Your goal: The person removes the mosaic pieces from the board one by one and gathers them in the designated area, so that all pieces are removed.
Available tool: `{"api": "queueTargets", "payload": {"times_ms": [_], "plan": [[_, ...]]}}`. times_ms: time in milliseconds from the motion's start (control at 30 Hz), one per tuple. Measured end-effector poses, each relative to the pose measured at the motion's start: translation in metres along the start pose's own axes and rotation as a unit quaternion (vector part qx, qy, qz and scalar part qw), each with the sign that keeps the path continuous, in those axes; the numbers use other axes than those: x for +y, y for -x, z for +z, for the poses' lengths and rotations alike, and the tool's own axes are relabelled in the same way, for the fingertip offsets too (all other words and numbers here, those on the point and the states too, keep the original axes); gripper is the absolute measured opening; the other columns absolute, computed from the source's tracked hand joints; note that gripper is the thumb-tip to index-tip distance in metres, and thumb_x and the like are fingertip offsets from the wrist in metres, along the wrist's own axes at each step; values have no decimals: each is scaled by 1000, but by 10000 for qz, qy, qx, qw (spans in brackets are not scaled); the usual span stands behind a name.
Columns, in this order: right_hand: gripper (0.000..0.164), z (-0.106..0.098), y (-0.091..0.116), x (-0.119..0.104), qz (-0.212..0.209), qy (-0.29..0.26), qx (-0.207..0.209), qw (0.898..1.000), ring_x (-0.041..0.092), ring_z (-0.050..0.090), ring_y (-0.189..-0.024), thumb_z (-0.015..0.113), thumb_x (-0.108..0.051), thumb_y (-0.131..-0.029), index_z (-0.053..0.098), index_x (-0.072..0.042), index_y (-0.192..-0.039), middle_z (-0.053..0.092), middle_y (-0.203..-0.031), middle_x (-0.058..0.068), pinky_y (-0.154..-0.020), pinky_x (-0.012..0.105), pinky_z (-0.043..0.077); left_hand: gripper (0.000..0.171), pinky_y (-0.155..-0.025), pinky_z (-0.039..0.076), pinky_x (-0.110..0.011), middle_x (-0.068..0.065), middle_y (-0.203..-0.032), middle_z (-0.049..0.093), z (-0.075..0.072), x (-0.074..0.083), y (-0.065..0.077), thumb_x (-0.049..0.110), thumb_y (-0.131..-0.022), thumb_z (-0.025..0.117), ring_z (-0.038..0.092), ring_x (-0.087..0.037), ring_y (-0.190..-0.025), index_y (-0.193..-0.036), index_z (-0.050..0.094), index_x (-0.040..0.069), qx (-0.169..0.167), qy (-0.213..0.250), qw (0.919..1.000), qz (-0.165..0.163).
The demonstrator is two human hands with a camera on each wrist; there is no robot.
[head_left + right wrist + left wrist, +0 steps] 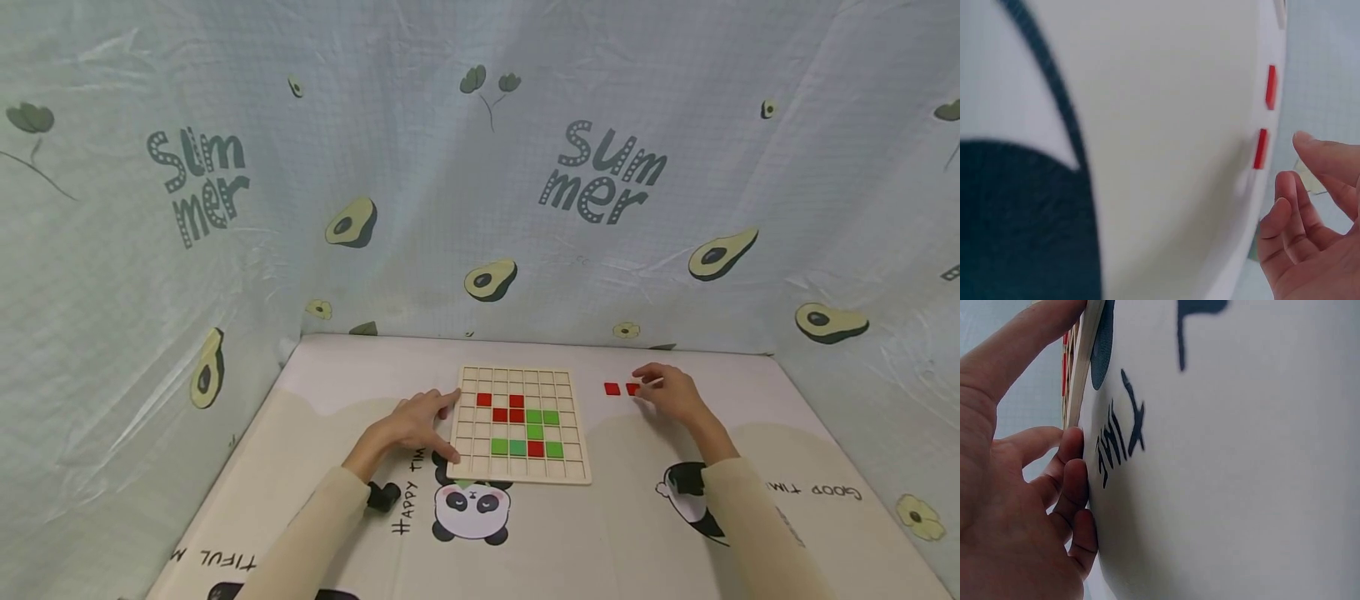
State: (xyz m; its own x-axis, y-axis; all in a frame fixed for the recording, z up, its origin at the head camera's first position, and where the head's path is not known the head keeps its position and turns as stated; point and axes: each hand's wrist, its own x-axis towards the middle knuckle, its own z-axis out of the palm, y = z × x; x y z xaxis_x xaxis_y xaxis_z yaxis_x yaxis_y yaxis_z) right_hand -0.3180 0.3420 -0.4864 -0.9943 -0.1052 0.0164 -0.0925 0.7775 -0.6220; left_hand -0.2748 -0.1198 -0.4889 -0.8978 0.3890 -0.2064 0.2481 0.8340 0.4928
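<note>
A pale wooden grid board [480, 473] lies on the table, with several red and green square tiles in its cells. My left hand [415, 423] rests at the board's left edge. Its thumb [445, 451] and index finger are spread apart and touch that edge, while the other fingers curl loosely in the left wrist view. Right of the board lie two red tiles, a left one [612, 389] and a right one [632, 389]. Just over the right one hovers my right hand [670, 393], thumb and fingers apart, nothing between them. Both tiles show in the right wrist view, apart from the fingers.
A light tablecloth [570, 542] printed with pandas and lettering covers the table. Behind it hangs a pale curtain [420, 167] with avocado prints, and similar curtains close off the left and right sides. A small black object or print [384, 497] shows beside the left forearm.
</note>
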Motion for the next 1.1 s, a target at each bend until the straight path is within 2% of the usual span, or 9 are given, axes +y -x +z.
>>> {"api": "queueTargets", "payload": {"times_ms": [267, 500, 733, 1100], "plan": [[30, 4, -4, -28, -750, 118, 98, 9971, 36, 67, -95, 71, -6, -93, 69, 4, -121, 68, -116, 27, -83, 47, 55, 118, -78, 29, -33, 1, -104, 49, -2, 1, 1, 47, -65, 96, 42, -16, -94, -161, 37, 15, 13, 0, 10000, -23], [29, 19, -8, -52, -1254, 305, 79, 9916, 32, 68, -91, 73, -6, -91, 71, 2, -119, 70, -116, 25, -82, 46, 53, 118, -78, 30, -32, 2, -104, 49, 1, 0, -1, 49, -65, 96, 42, -15, -94, -162, 36, 15, -16, -63, 10000, 13], [28, 42, -12, -75, -1321, 215, -120, 9909, 29, 67, -93, 74, -9, -92, 72, 0, -119, 70, -115, 20, -85, 46, 54, 119, -77, 30, -32, 2, -104, 49, 2, -1, -2, 49, -65, 96, 42, -15, -94, -162, 36, 15, 13, -74, 10000, 19], [27, 77, -16, -111, -1343, 123, -716, 9883, 25, 63, -96, 72, -14, -95, 72, -4, -120, 68, -114, 14, -85, 39, 56, 118, -77, 29, -33, 1, -104, 49, 2, 0, -1, 50, -65, 95, 42, -15, -94, -162, 36, 16, -16, -31, 10000, -21]]}}
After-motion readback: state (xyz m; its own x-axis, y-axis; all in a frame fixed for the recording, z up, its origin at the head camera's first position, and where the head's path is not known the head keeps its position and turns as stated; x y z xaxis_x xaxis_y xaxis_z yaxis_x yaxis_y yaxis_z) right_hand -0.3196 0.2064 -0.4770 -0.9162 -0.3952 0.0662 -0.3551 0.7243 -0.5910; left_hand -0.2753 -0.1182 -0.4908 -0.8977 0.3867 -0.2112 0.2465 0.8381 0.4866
